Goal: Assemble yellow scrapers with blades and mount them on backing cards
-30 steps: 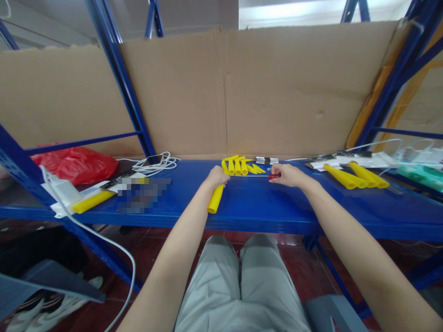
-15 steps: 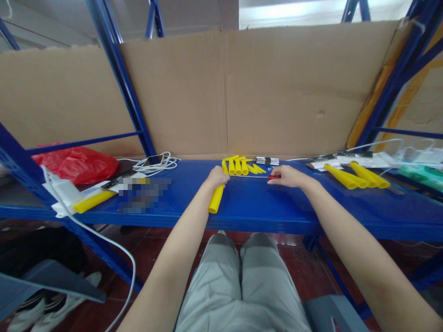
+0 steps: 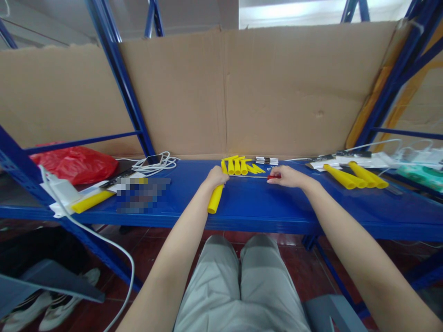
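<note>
My left hand (image 3: 217,176) is closed around a yellow tapered tube (image 3: 215,200), whose wide open end points down toward the table's front edge. In my right hand (image 3: 289,176) is a screwdriver (image 3: 274,177) with a red handle, mostly covered by the fingers. Its thin metal shaft lies level and reaches left toward the tube in my left hand. Where the tip meets the tube is too small to tell. Just behind my hands lie several yellow tapered tubes (image 3: 237,167) in a row. Small yellow pointed pieces (image 3: 256,168) and white sticks with dark bands (image 3: 266,160) lie to their right.
More yellow tubes (image 3: 355,177) lie at the right of the blue table (image 3: 263,203). At left are a red plastic bag (image 3: 76,163), a coiled white cable (image 3: 161,163) and another yellow tube (image 3: 92,201). A cardboard sheet (image 3: 277,92) stands along the back.
Both hands keep their grip and place. The view has shifted very slightly; a person's shoes at the lower left have moved a little.
</note>
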The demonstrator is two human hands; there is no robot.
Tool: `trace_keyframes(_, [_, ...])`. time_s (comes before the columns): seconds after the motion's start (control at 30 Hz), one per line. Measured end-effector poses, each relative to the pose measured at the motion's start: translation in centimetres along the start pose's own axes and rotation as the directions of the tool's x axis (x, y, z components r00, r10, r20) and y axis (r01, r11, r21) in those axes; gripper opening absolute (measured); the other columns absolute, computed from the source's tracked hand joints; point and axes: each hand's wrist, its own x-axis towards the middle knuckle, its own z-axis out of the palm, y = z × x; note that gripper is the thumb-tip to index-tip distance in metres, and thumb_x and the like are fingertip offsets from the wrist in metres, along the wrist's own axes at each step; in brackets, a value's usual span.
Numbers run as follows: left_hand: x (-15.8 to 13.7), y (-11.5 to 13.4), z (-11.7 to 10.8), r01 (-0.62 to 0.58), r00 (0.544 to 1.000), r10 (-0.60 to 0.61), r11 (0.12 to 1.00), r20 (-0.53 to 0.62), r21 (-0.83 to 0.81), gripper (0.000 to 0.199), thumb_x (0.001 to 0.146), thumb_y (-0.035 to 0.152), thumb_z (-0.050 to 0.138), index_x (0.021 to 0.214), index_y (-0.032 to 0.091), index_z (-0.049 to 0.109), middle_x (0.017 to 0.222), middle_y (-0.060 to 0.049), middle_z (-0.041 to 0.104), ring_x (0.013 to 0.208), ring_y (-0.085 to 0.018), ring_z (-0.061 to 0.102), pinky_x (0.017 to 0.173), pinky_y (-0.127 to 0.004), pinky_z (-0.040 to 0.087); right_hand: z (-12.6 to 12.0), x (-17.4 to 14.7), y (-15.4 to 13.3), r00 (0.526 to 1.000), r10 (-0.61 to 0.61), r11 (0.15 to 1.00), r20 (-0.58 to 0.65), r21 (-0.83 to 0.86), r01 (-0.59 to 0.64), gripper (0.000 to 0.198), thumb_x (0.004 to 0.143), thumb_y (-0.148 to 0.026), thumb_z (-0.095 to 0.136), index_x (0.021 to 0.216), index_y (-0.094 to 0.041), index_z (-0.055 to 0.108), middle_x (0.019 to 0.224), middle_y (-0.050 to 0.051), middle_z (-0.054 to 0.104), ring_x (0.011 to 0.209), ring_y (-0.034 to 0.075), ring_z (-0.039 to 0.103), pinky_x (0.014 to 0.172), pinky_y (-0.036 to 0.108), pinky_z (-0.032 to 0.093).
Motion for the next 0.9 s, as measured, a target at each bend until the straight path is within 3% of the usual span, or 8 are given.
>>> trace_keyframes(0.2, [0.14,-0.09,0.09,-0.008,1.0,0.008,1.0,-0.003,-0.011,0.023,0.071,0.009,0.061,0.092,0.003,0.068,0.086,-0.017,0.072,0.06,-0.02,0.068,0.049,-0.022,0.047,0.4,0.17,0.12,0.997,0.029,0.999,-0.065,-0.042,-0.032,0.012,0.069,-0.025,0.063,0.076,-0.02,0.055,0.07,0.002,0.065,0.064,0.016,0.056,0.059,0.026,0.038])
trace_keyframes(0.57, [-0.13,0.08,-0.03,-0.005,1.0,0.005,1.0,-0.003,-0.007,0.026,0.071,0.008,0.06,0.095,0.003,0.068,0.086,-0.017,0.072,0.063,-0.02,0.068,0.049,-0.021,0.047,-0.31,-0.22,-0.15,1.0,-0.026,0.999,-0.009,-0.041,0.025,0.02,0.078,-0.035,0.056,0.076,-0.018,0.066,0.075,0.006,0.069,0.066,0.018,0.058,0.061,0.028,0.04])
trace_keyframes(0.9, [-0.19,0.18,-0.04,0.011,1.0,-0.011,1.0,-0.007,0.004,0.027,0.071,0.009,0.059,0.096,0.002,0.068,0.088,-0.019,0.072,0.066,-0.022,0.069,0.048,-0.022,0.046,0.22,-0.06,-0.25,0.998,-0.009,0.999,-0.067,-0.035,0.007,0.013,0.072,-0.029,0.064,0.081,-0.02,0.063,0.075,0.004,0.069,0.068,0.018,0.06,0.063,0.027,0.041])
